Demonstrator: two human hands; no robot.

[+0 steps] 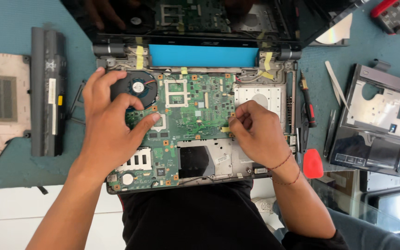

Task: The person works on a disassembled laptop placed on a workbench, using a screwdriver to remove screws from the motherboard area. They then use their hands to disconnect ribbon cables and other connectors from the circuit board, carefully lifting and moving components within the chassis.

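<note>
Hands come first: the left hand (109, 125) lies spread and flat on the green motherboard (186, 115), fingers apart, thumb stretched toward the middle, apparently pressing to keep the board steady. The right hand (255, 134) has its fingers drawn together at the board's right edge, seemingly pinching something small there; what exactly, I cannot tell. The board sits in the opened laptop base (255, 159) on the teal tabletop (5, 28), near the person's lap. A black cooling fan (137, 87) shows just beyond the left hand. Right of the base, within reach, lie a screwdriver (308, 104), tweezers (336, 85) and a red pry pick (312, 164). Far left rests a long battery (47, 92); at right, the removed keyboard frame (385, 120).
</note>
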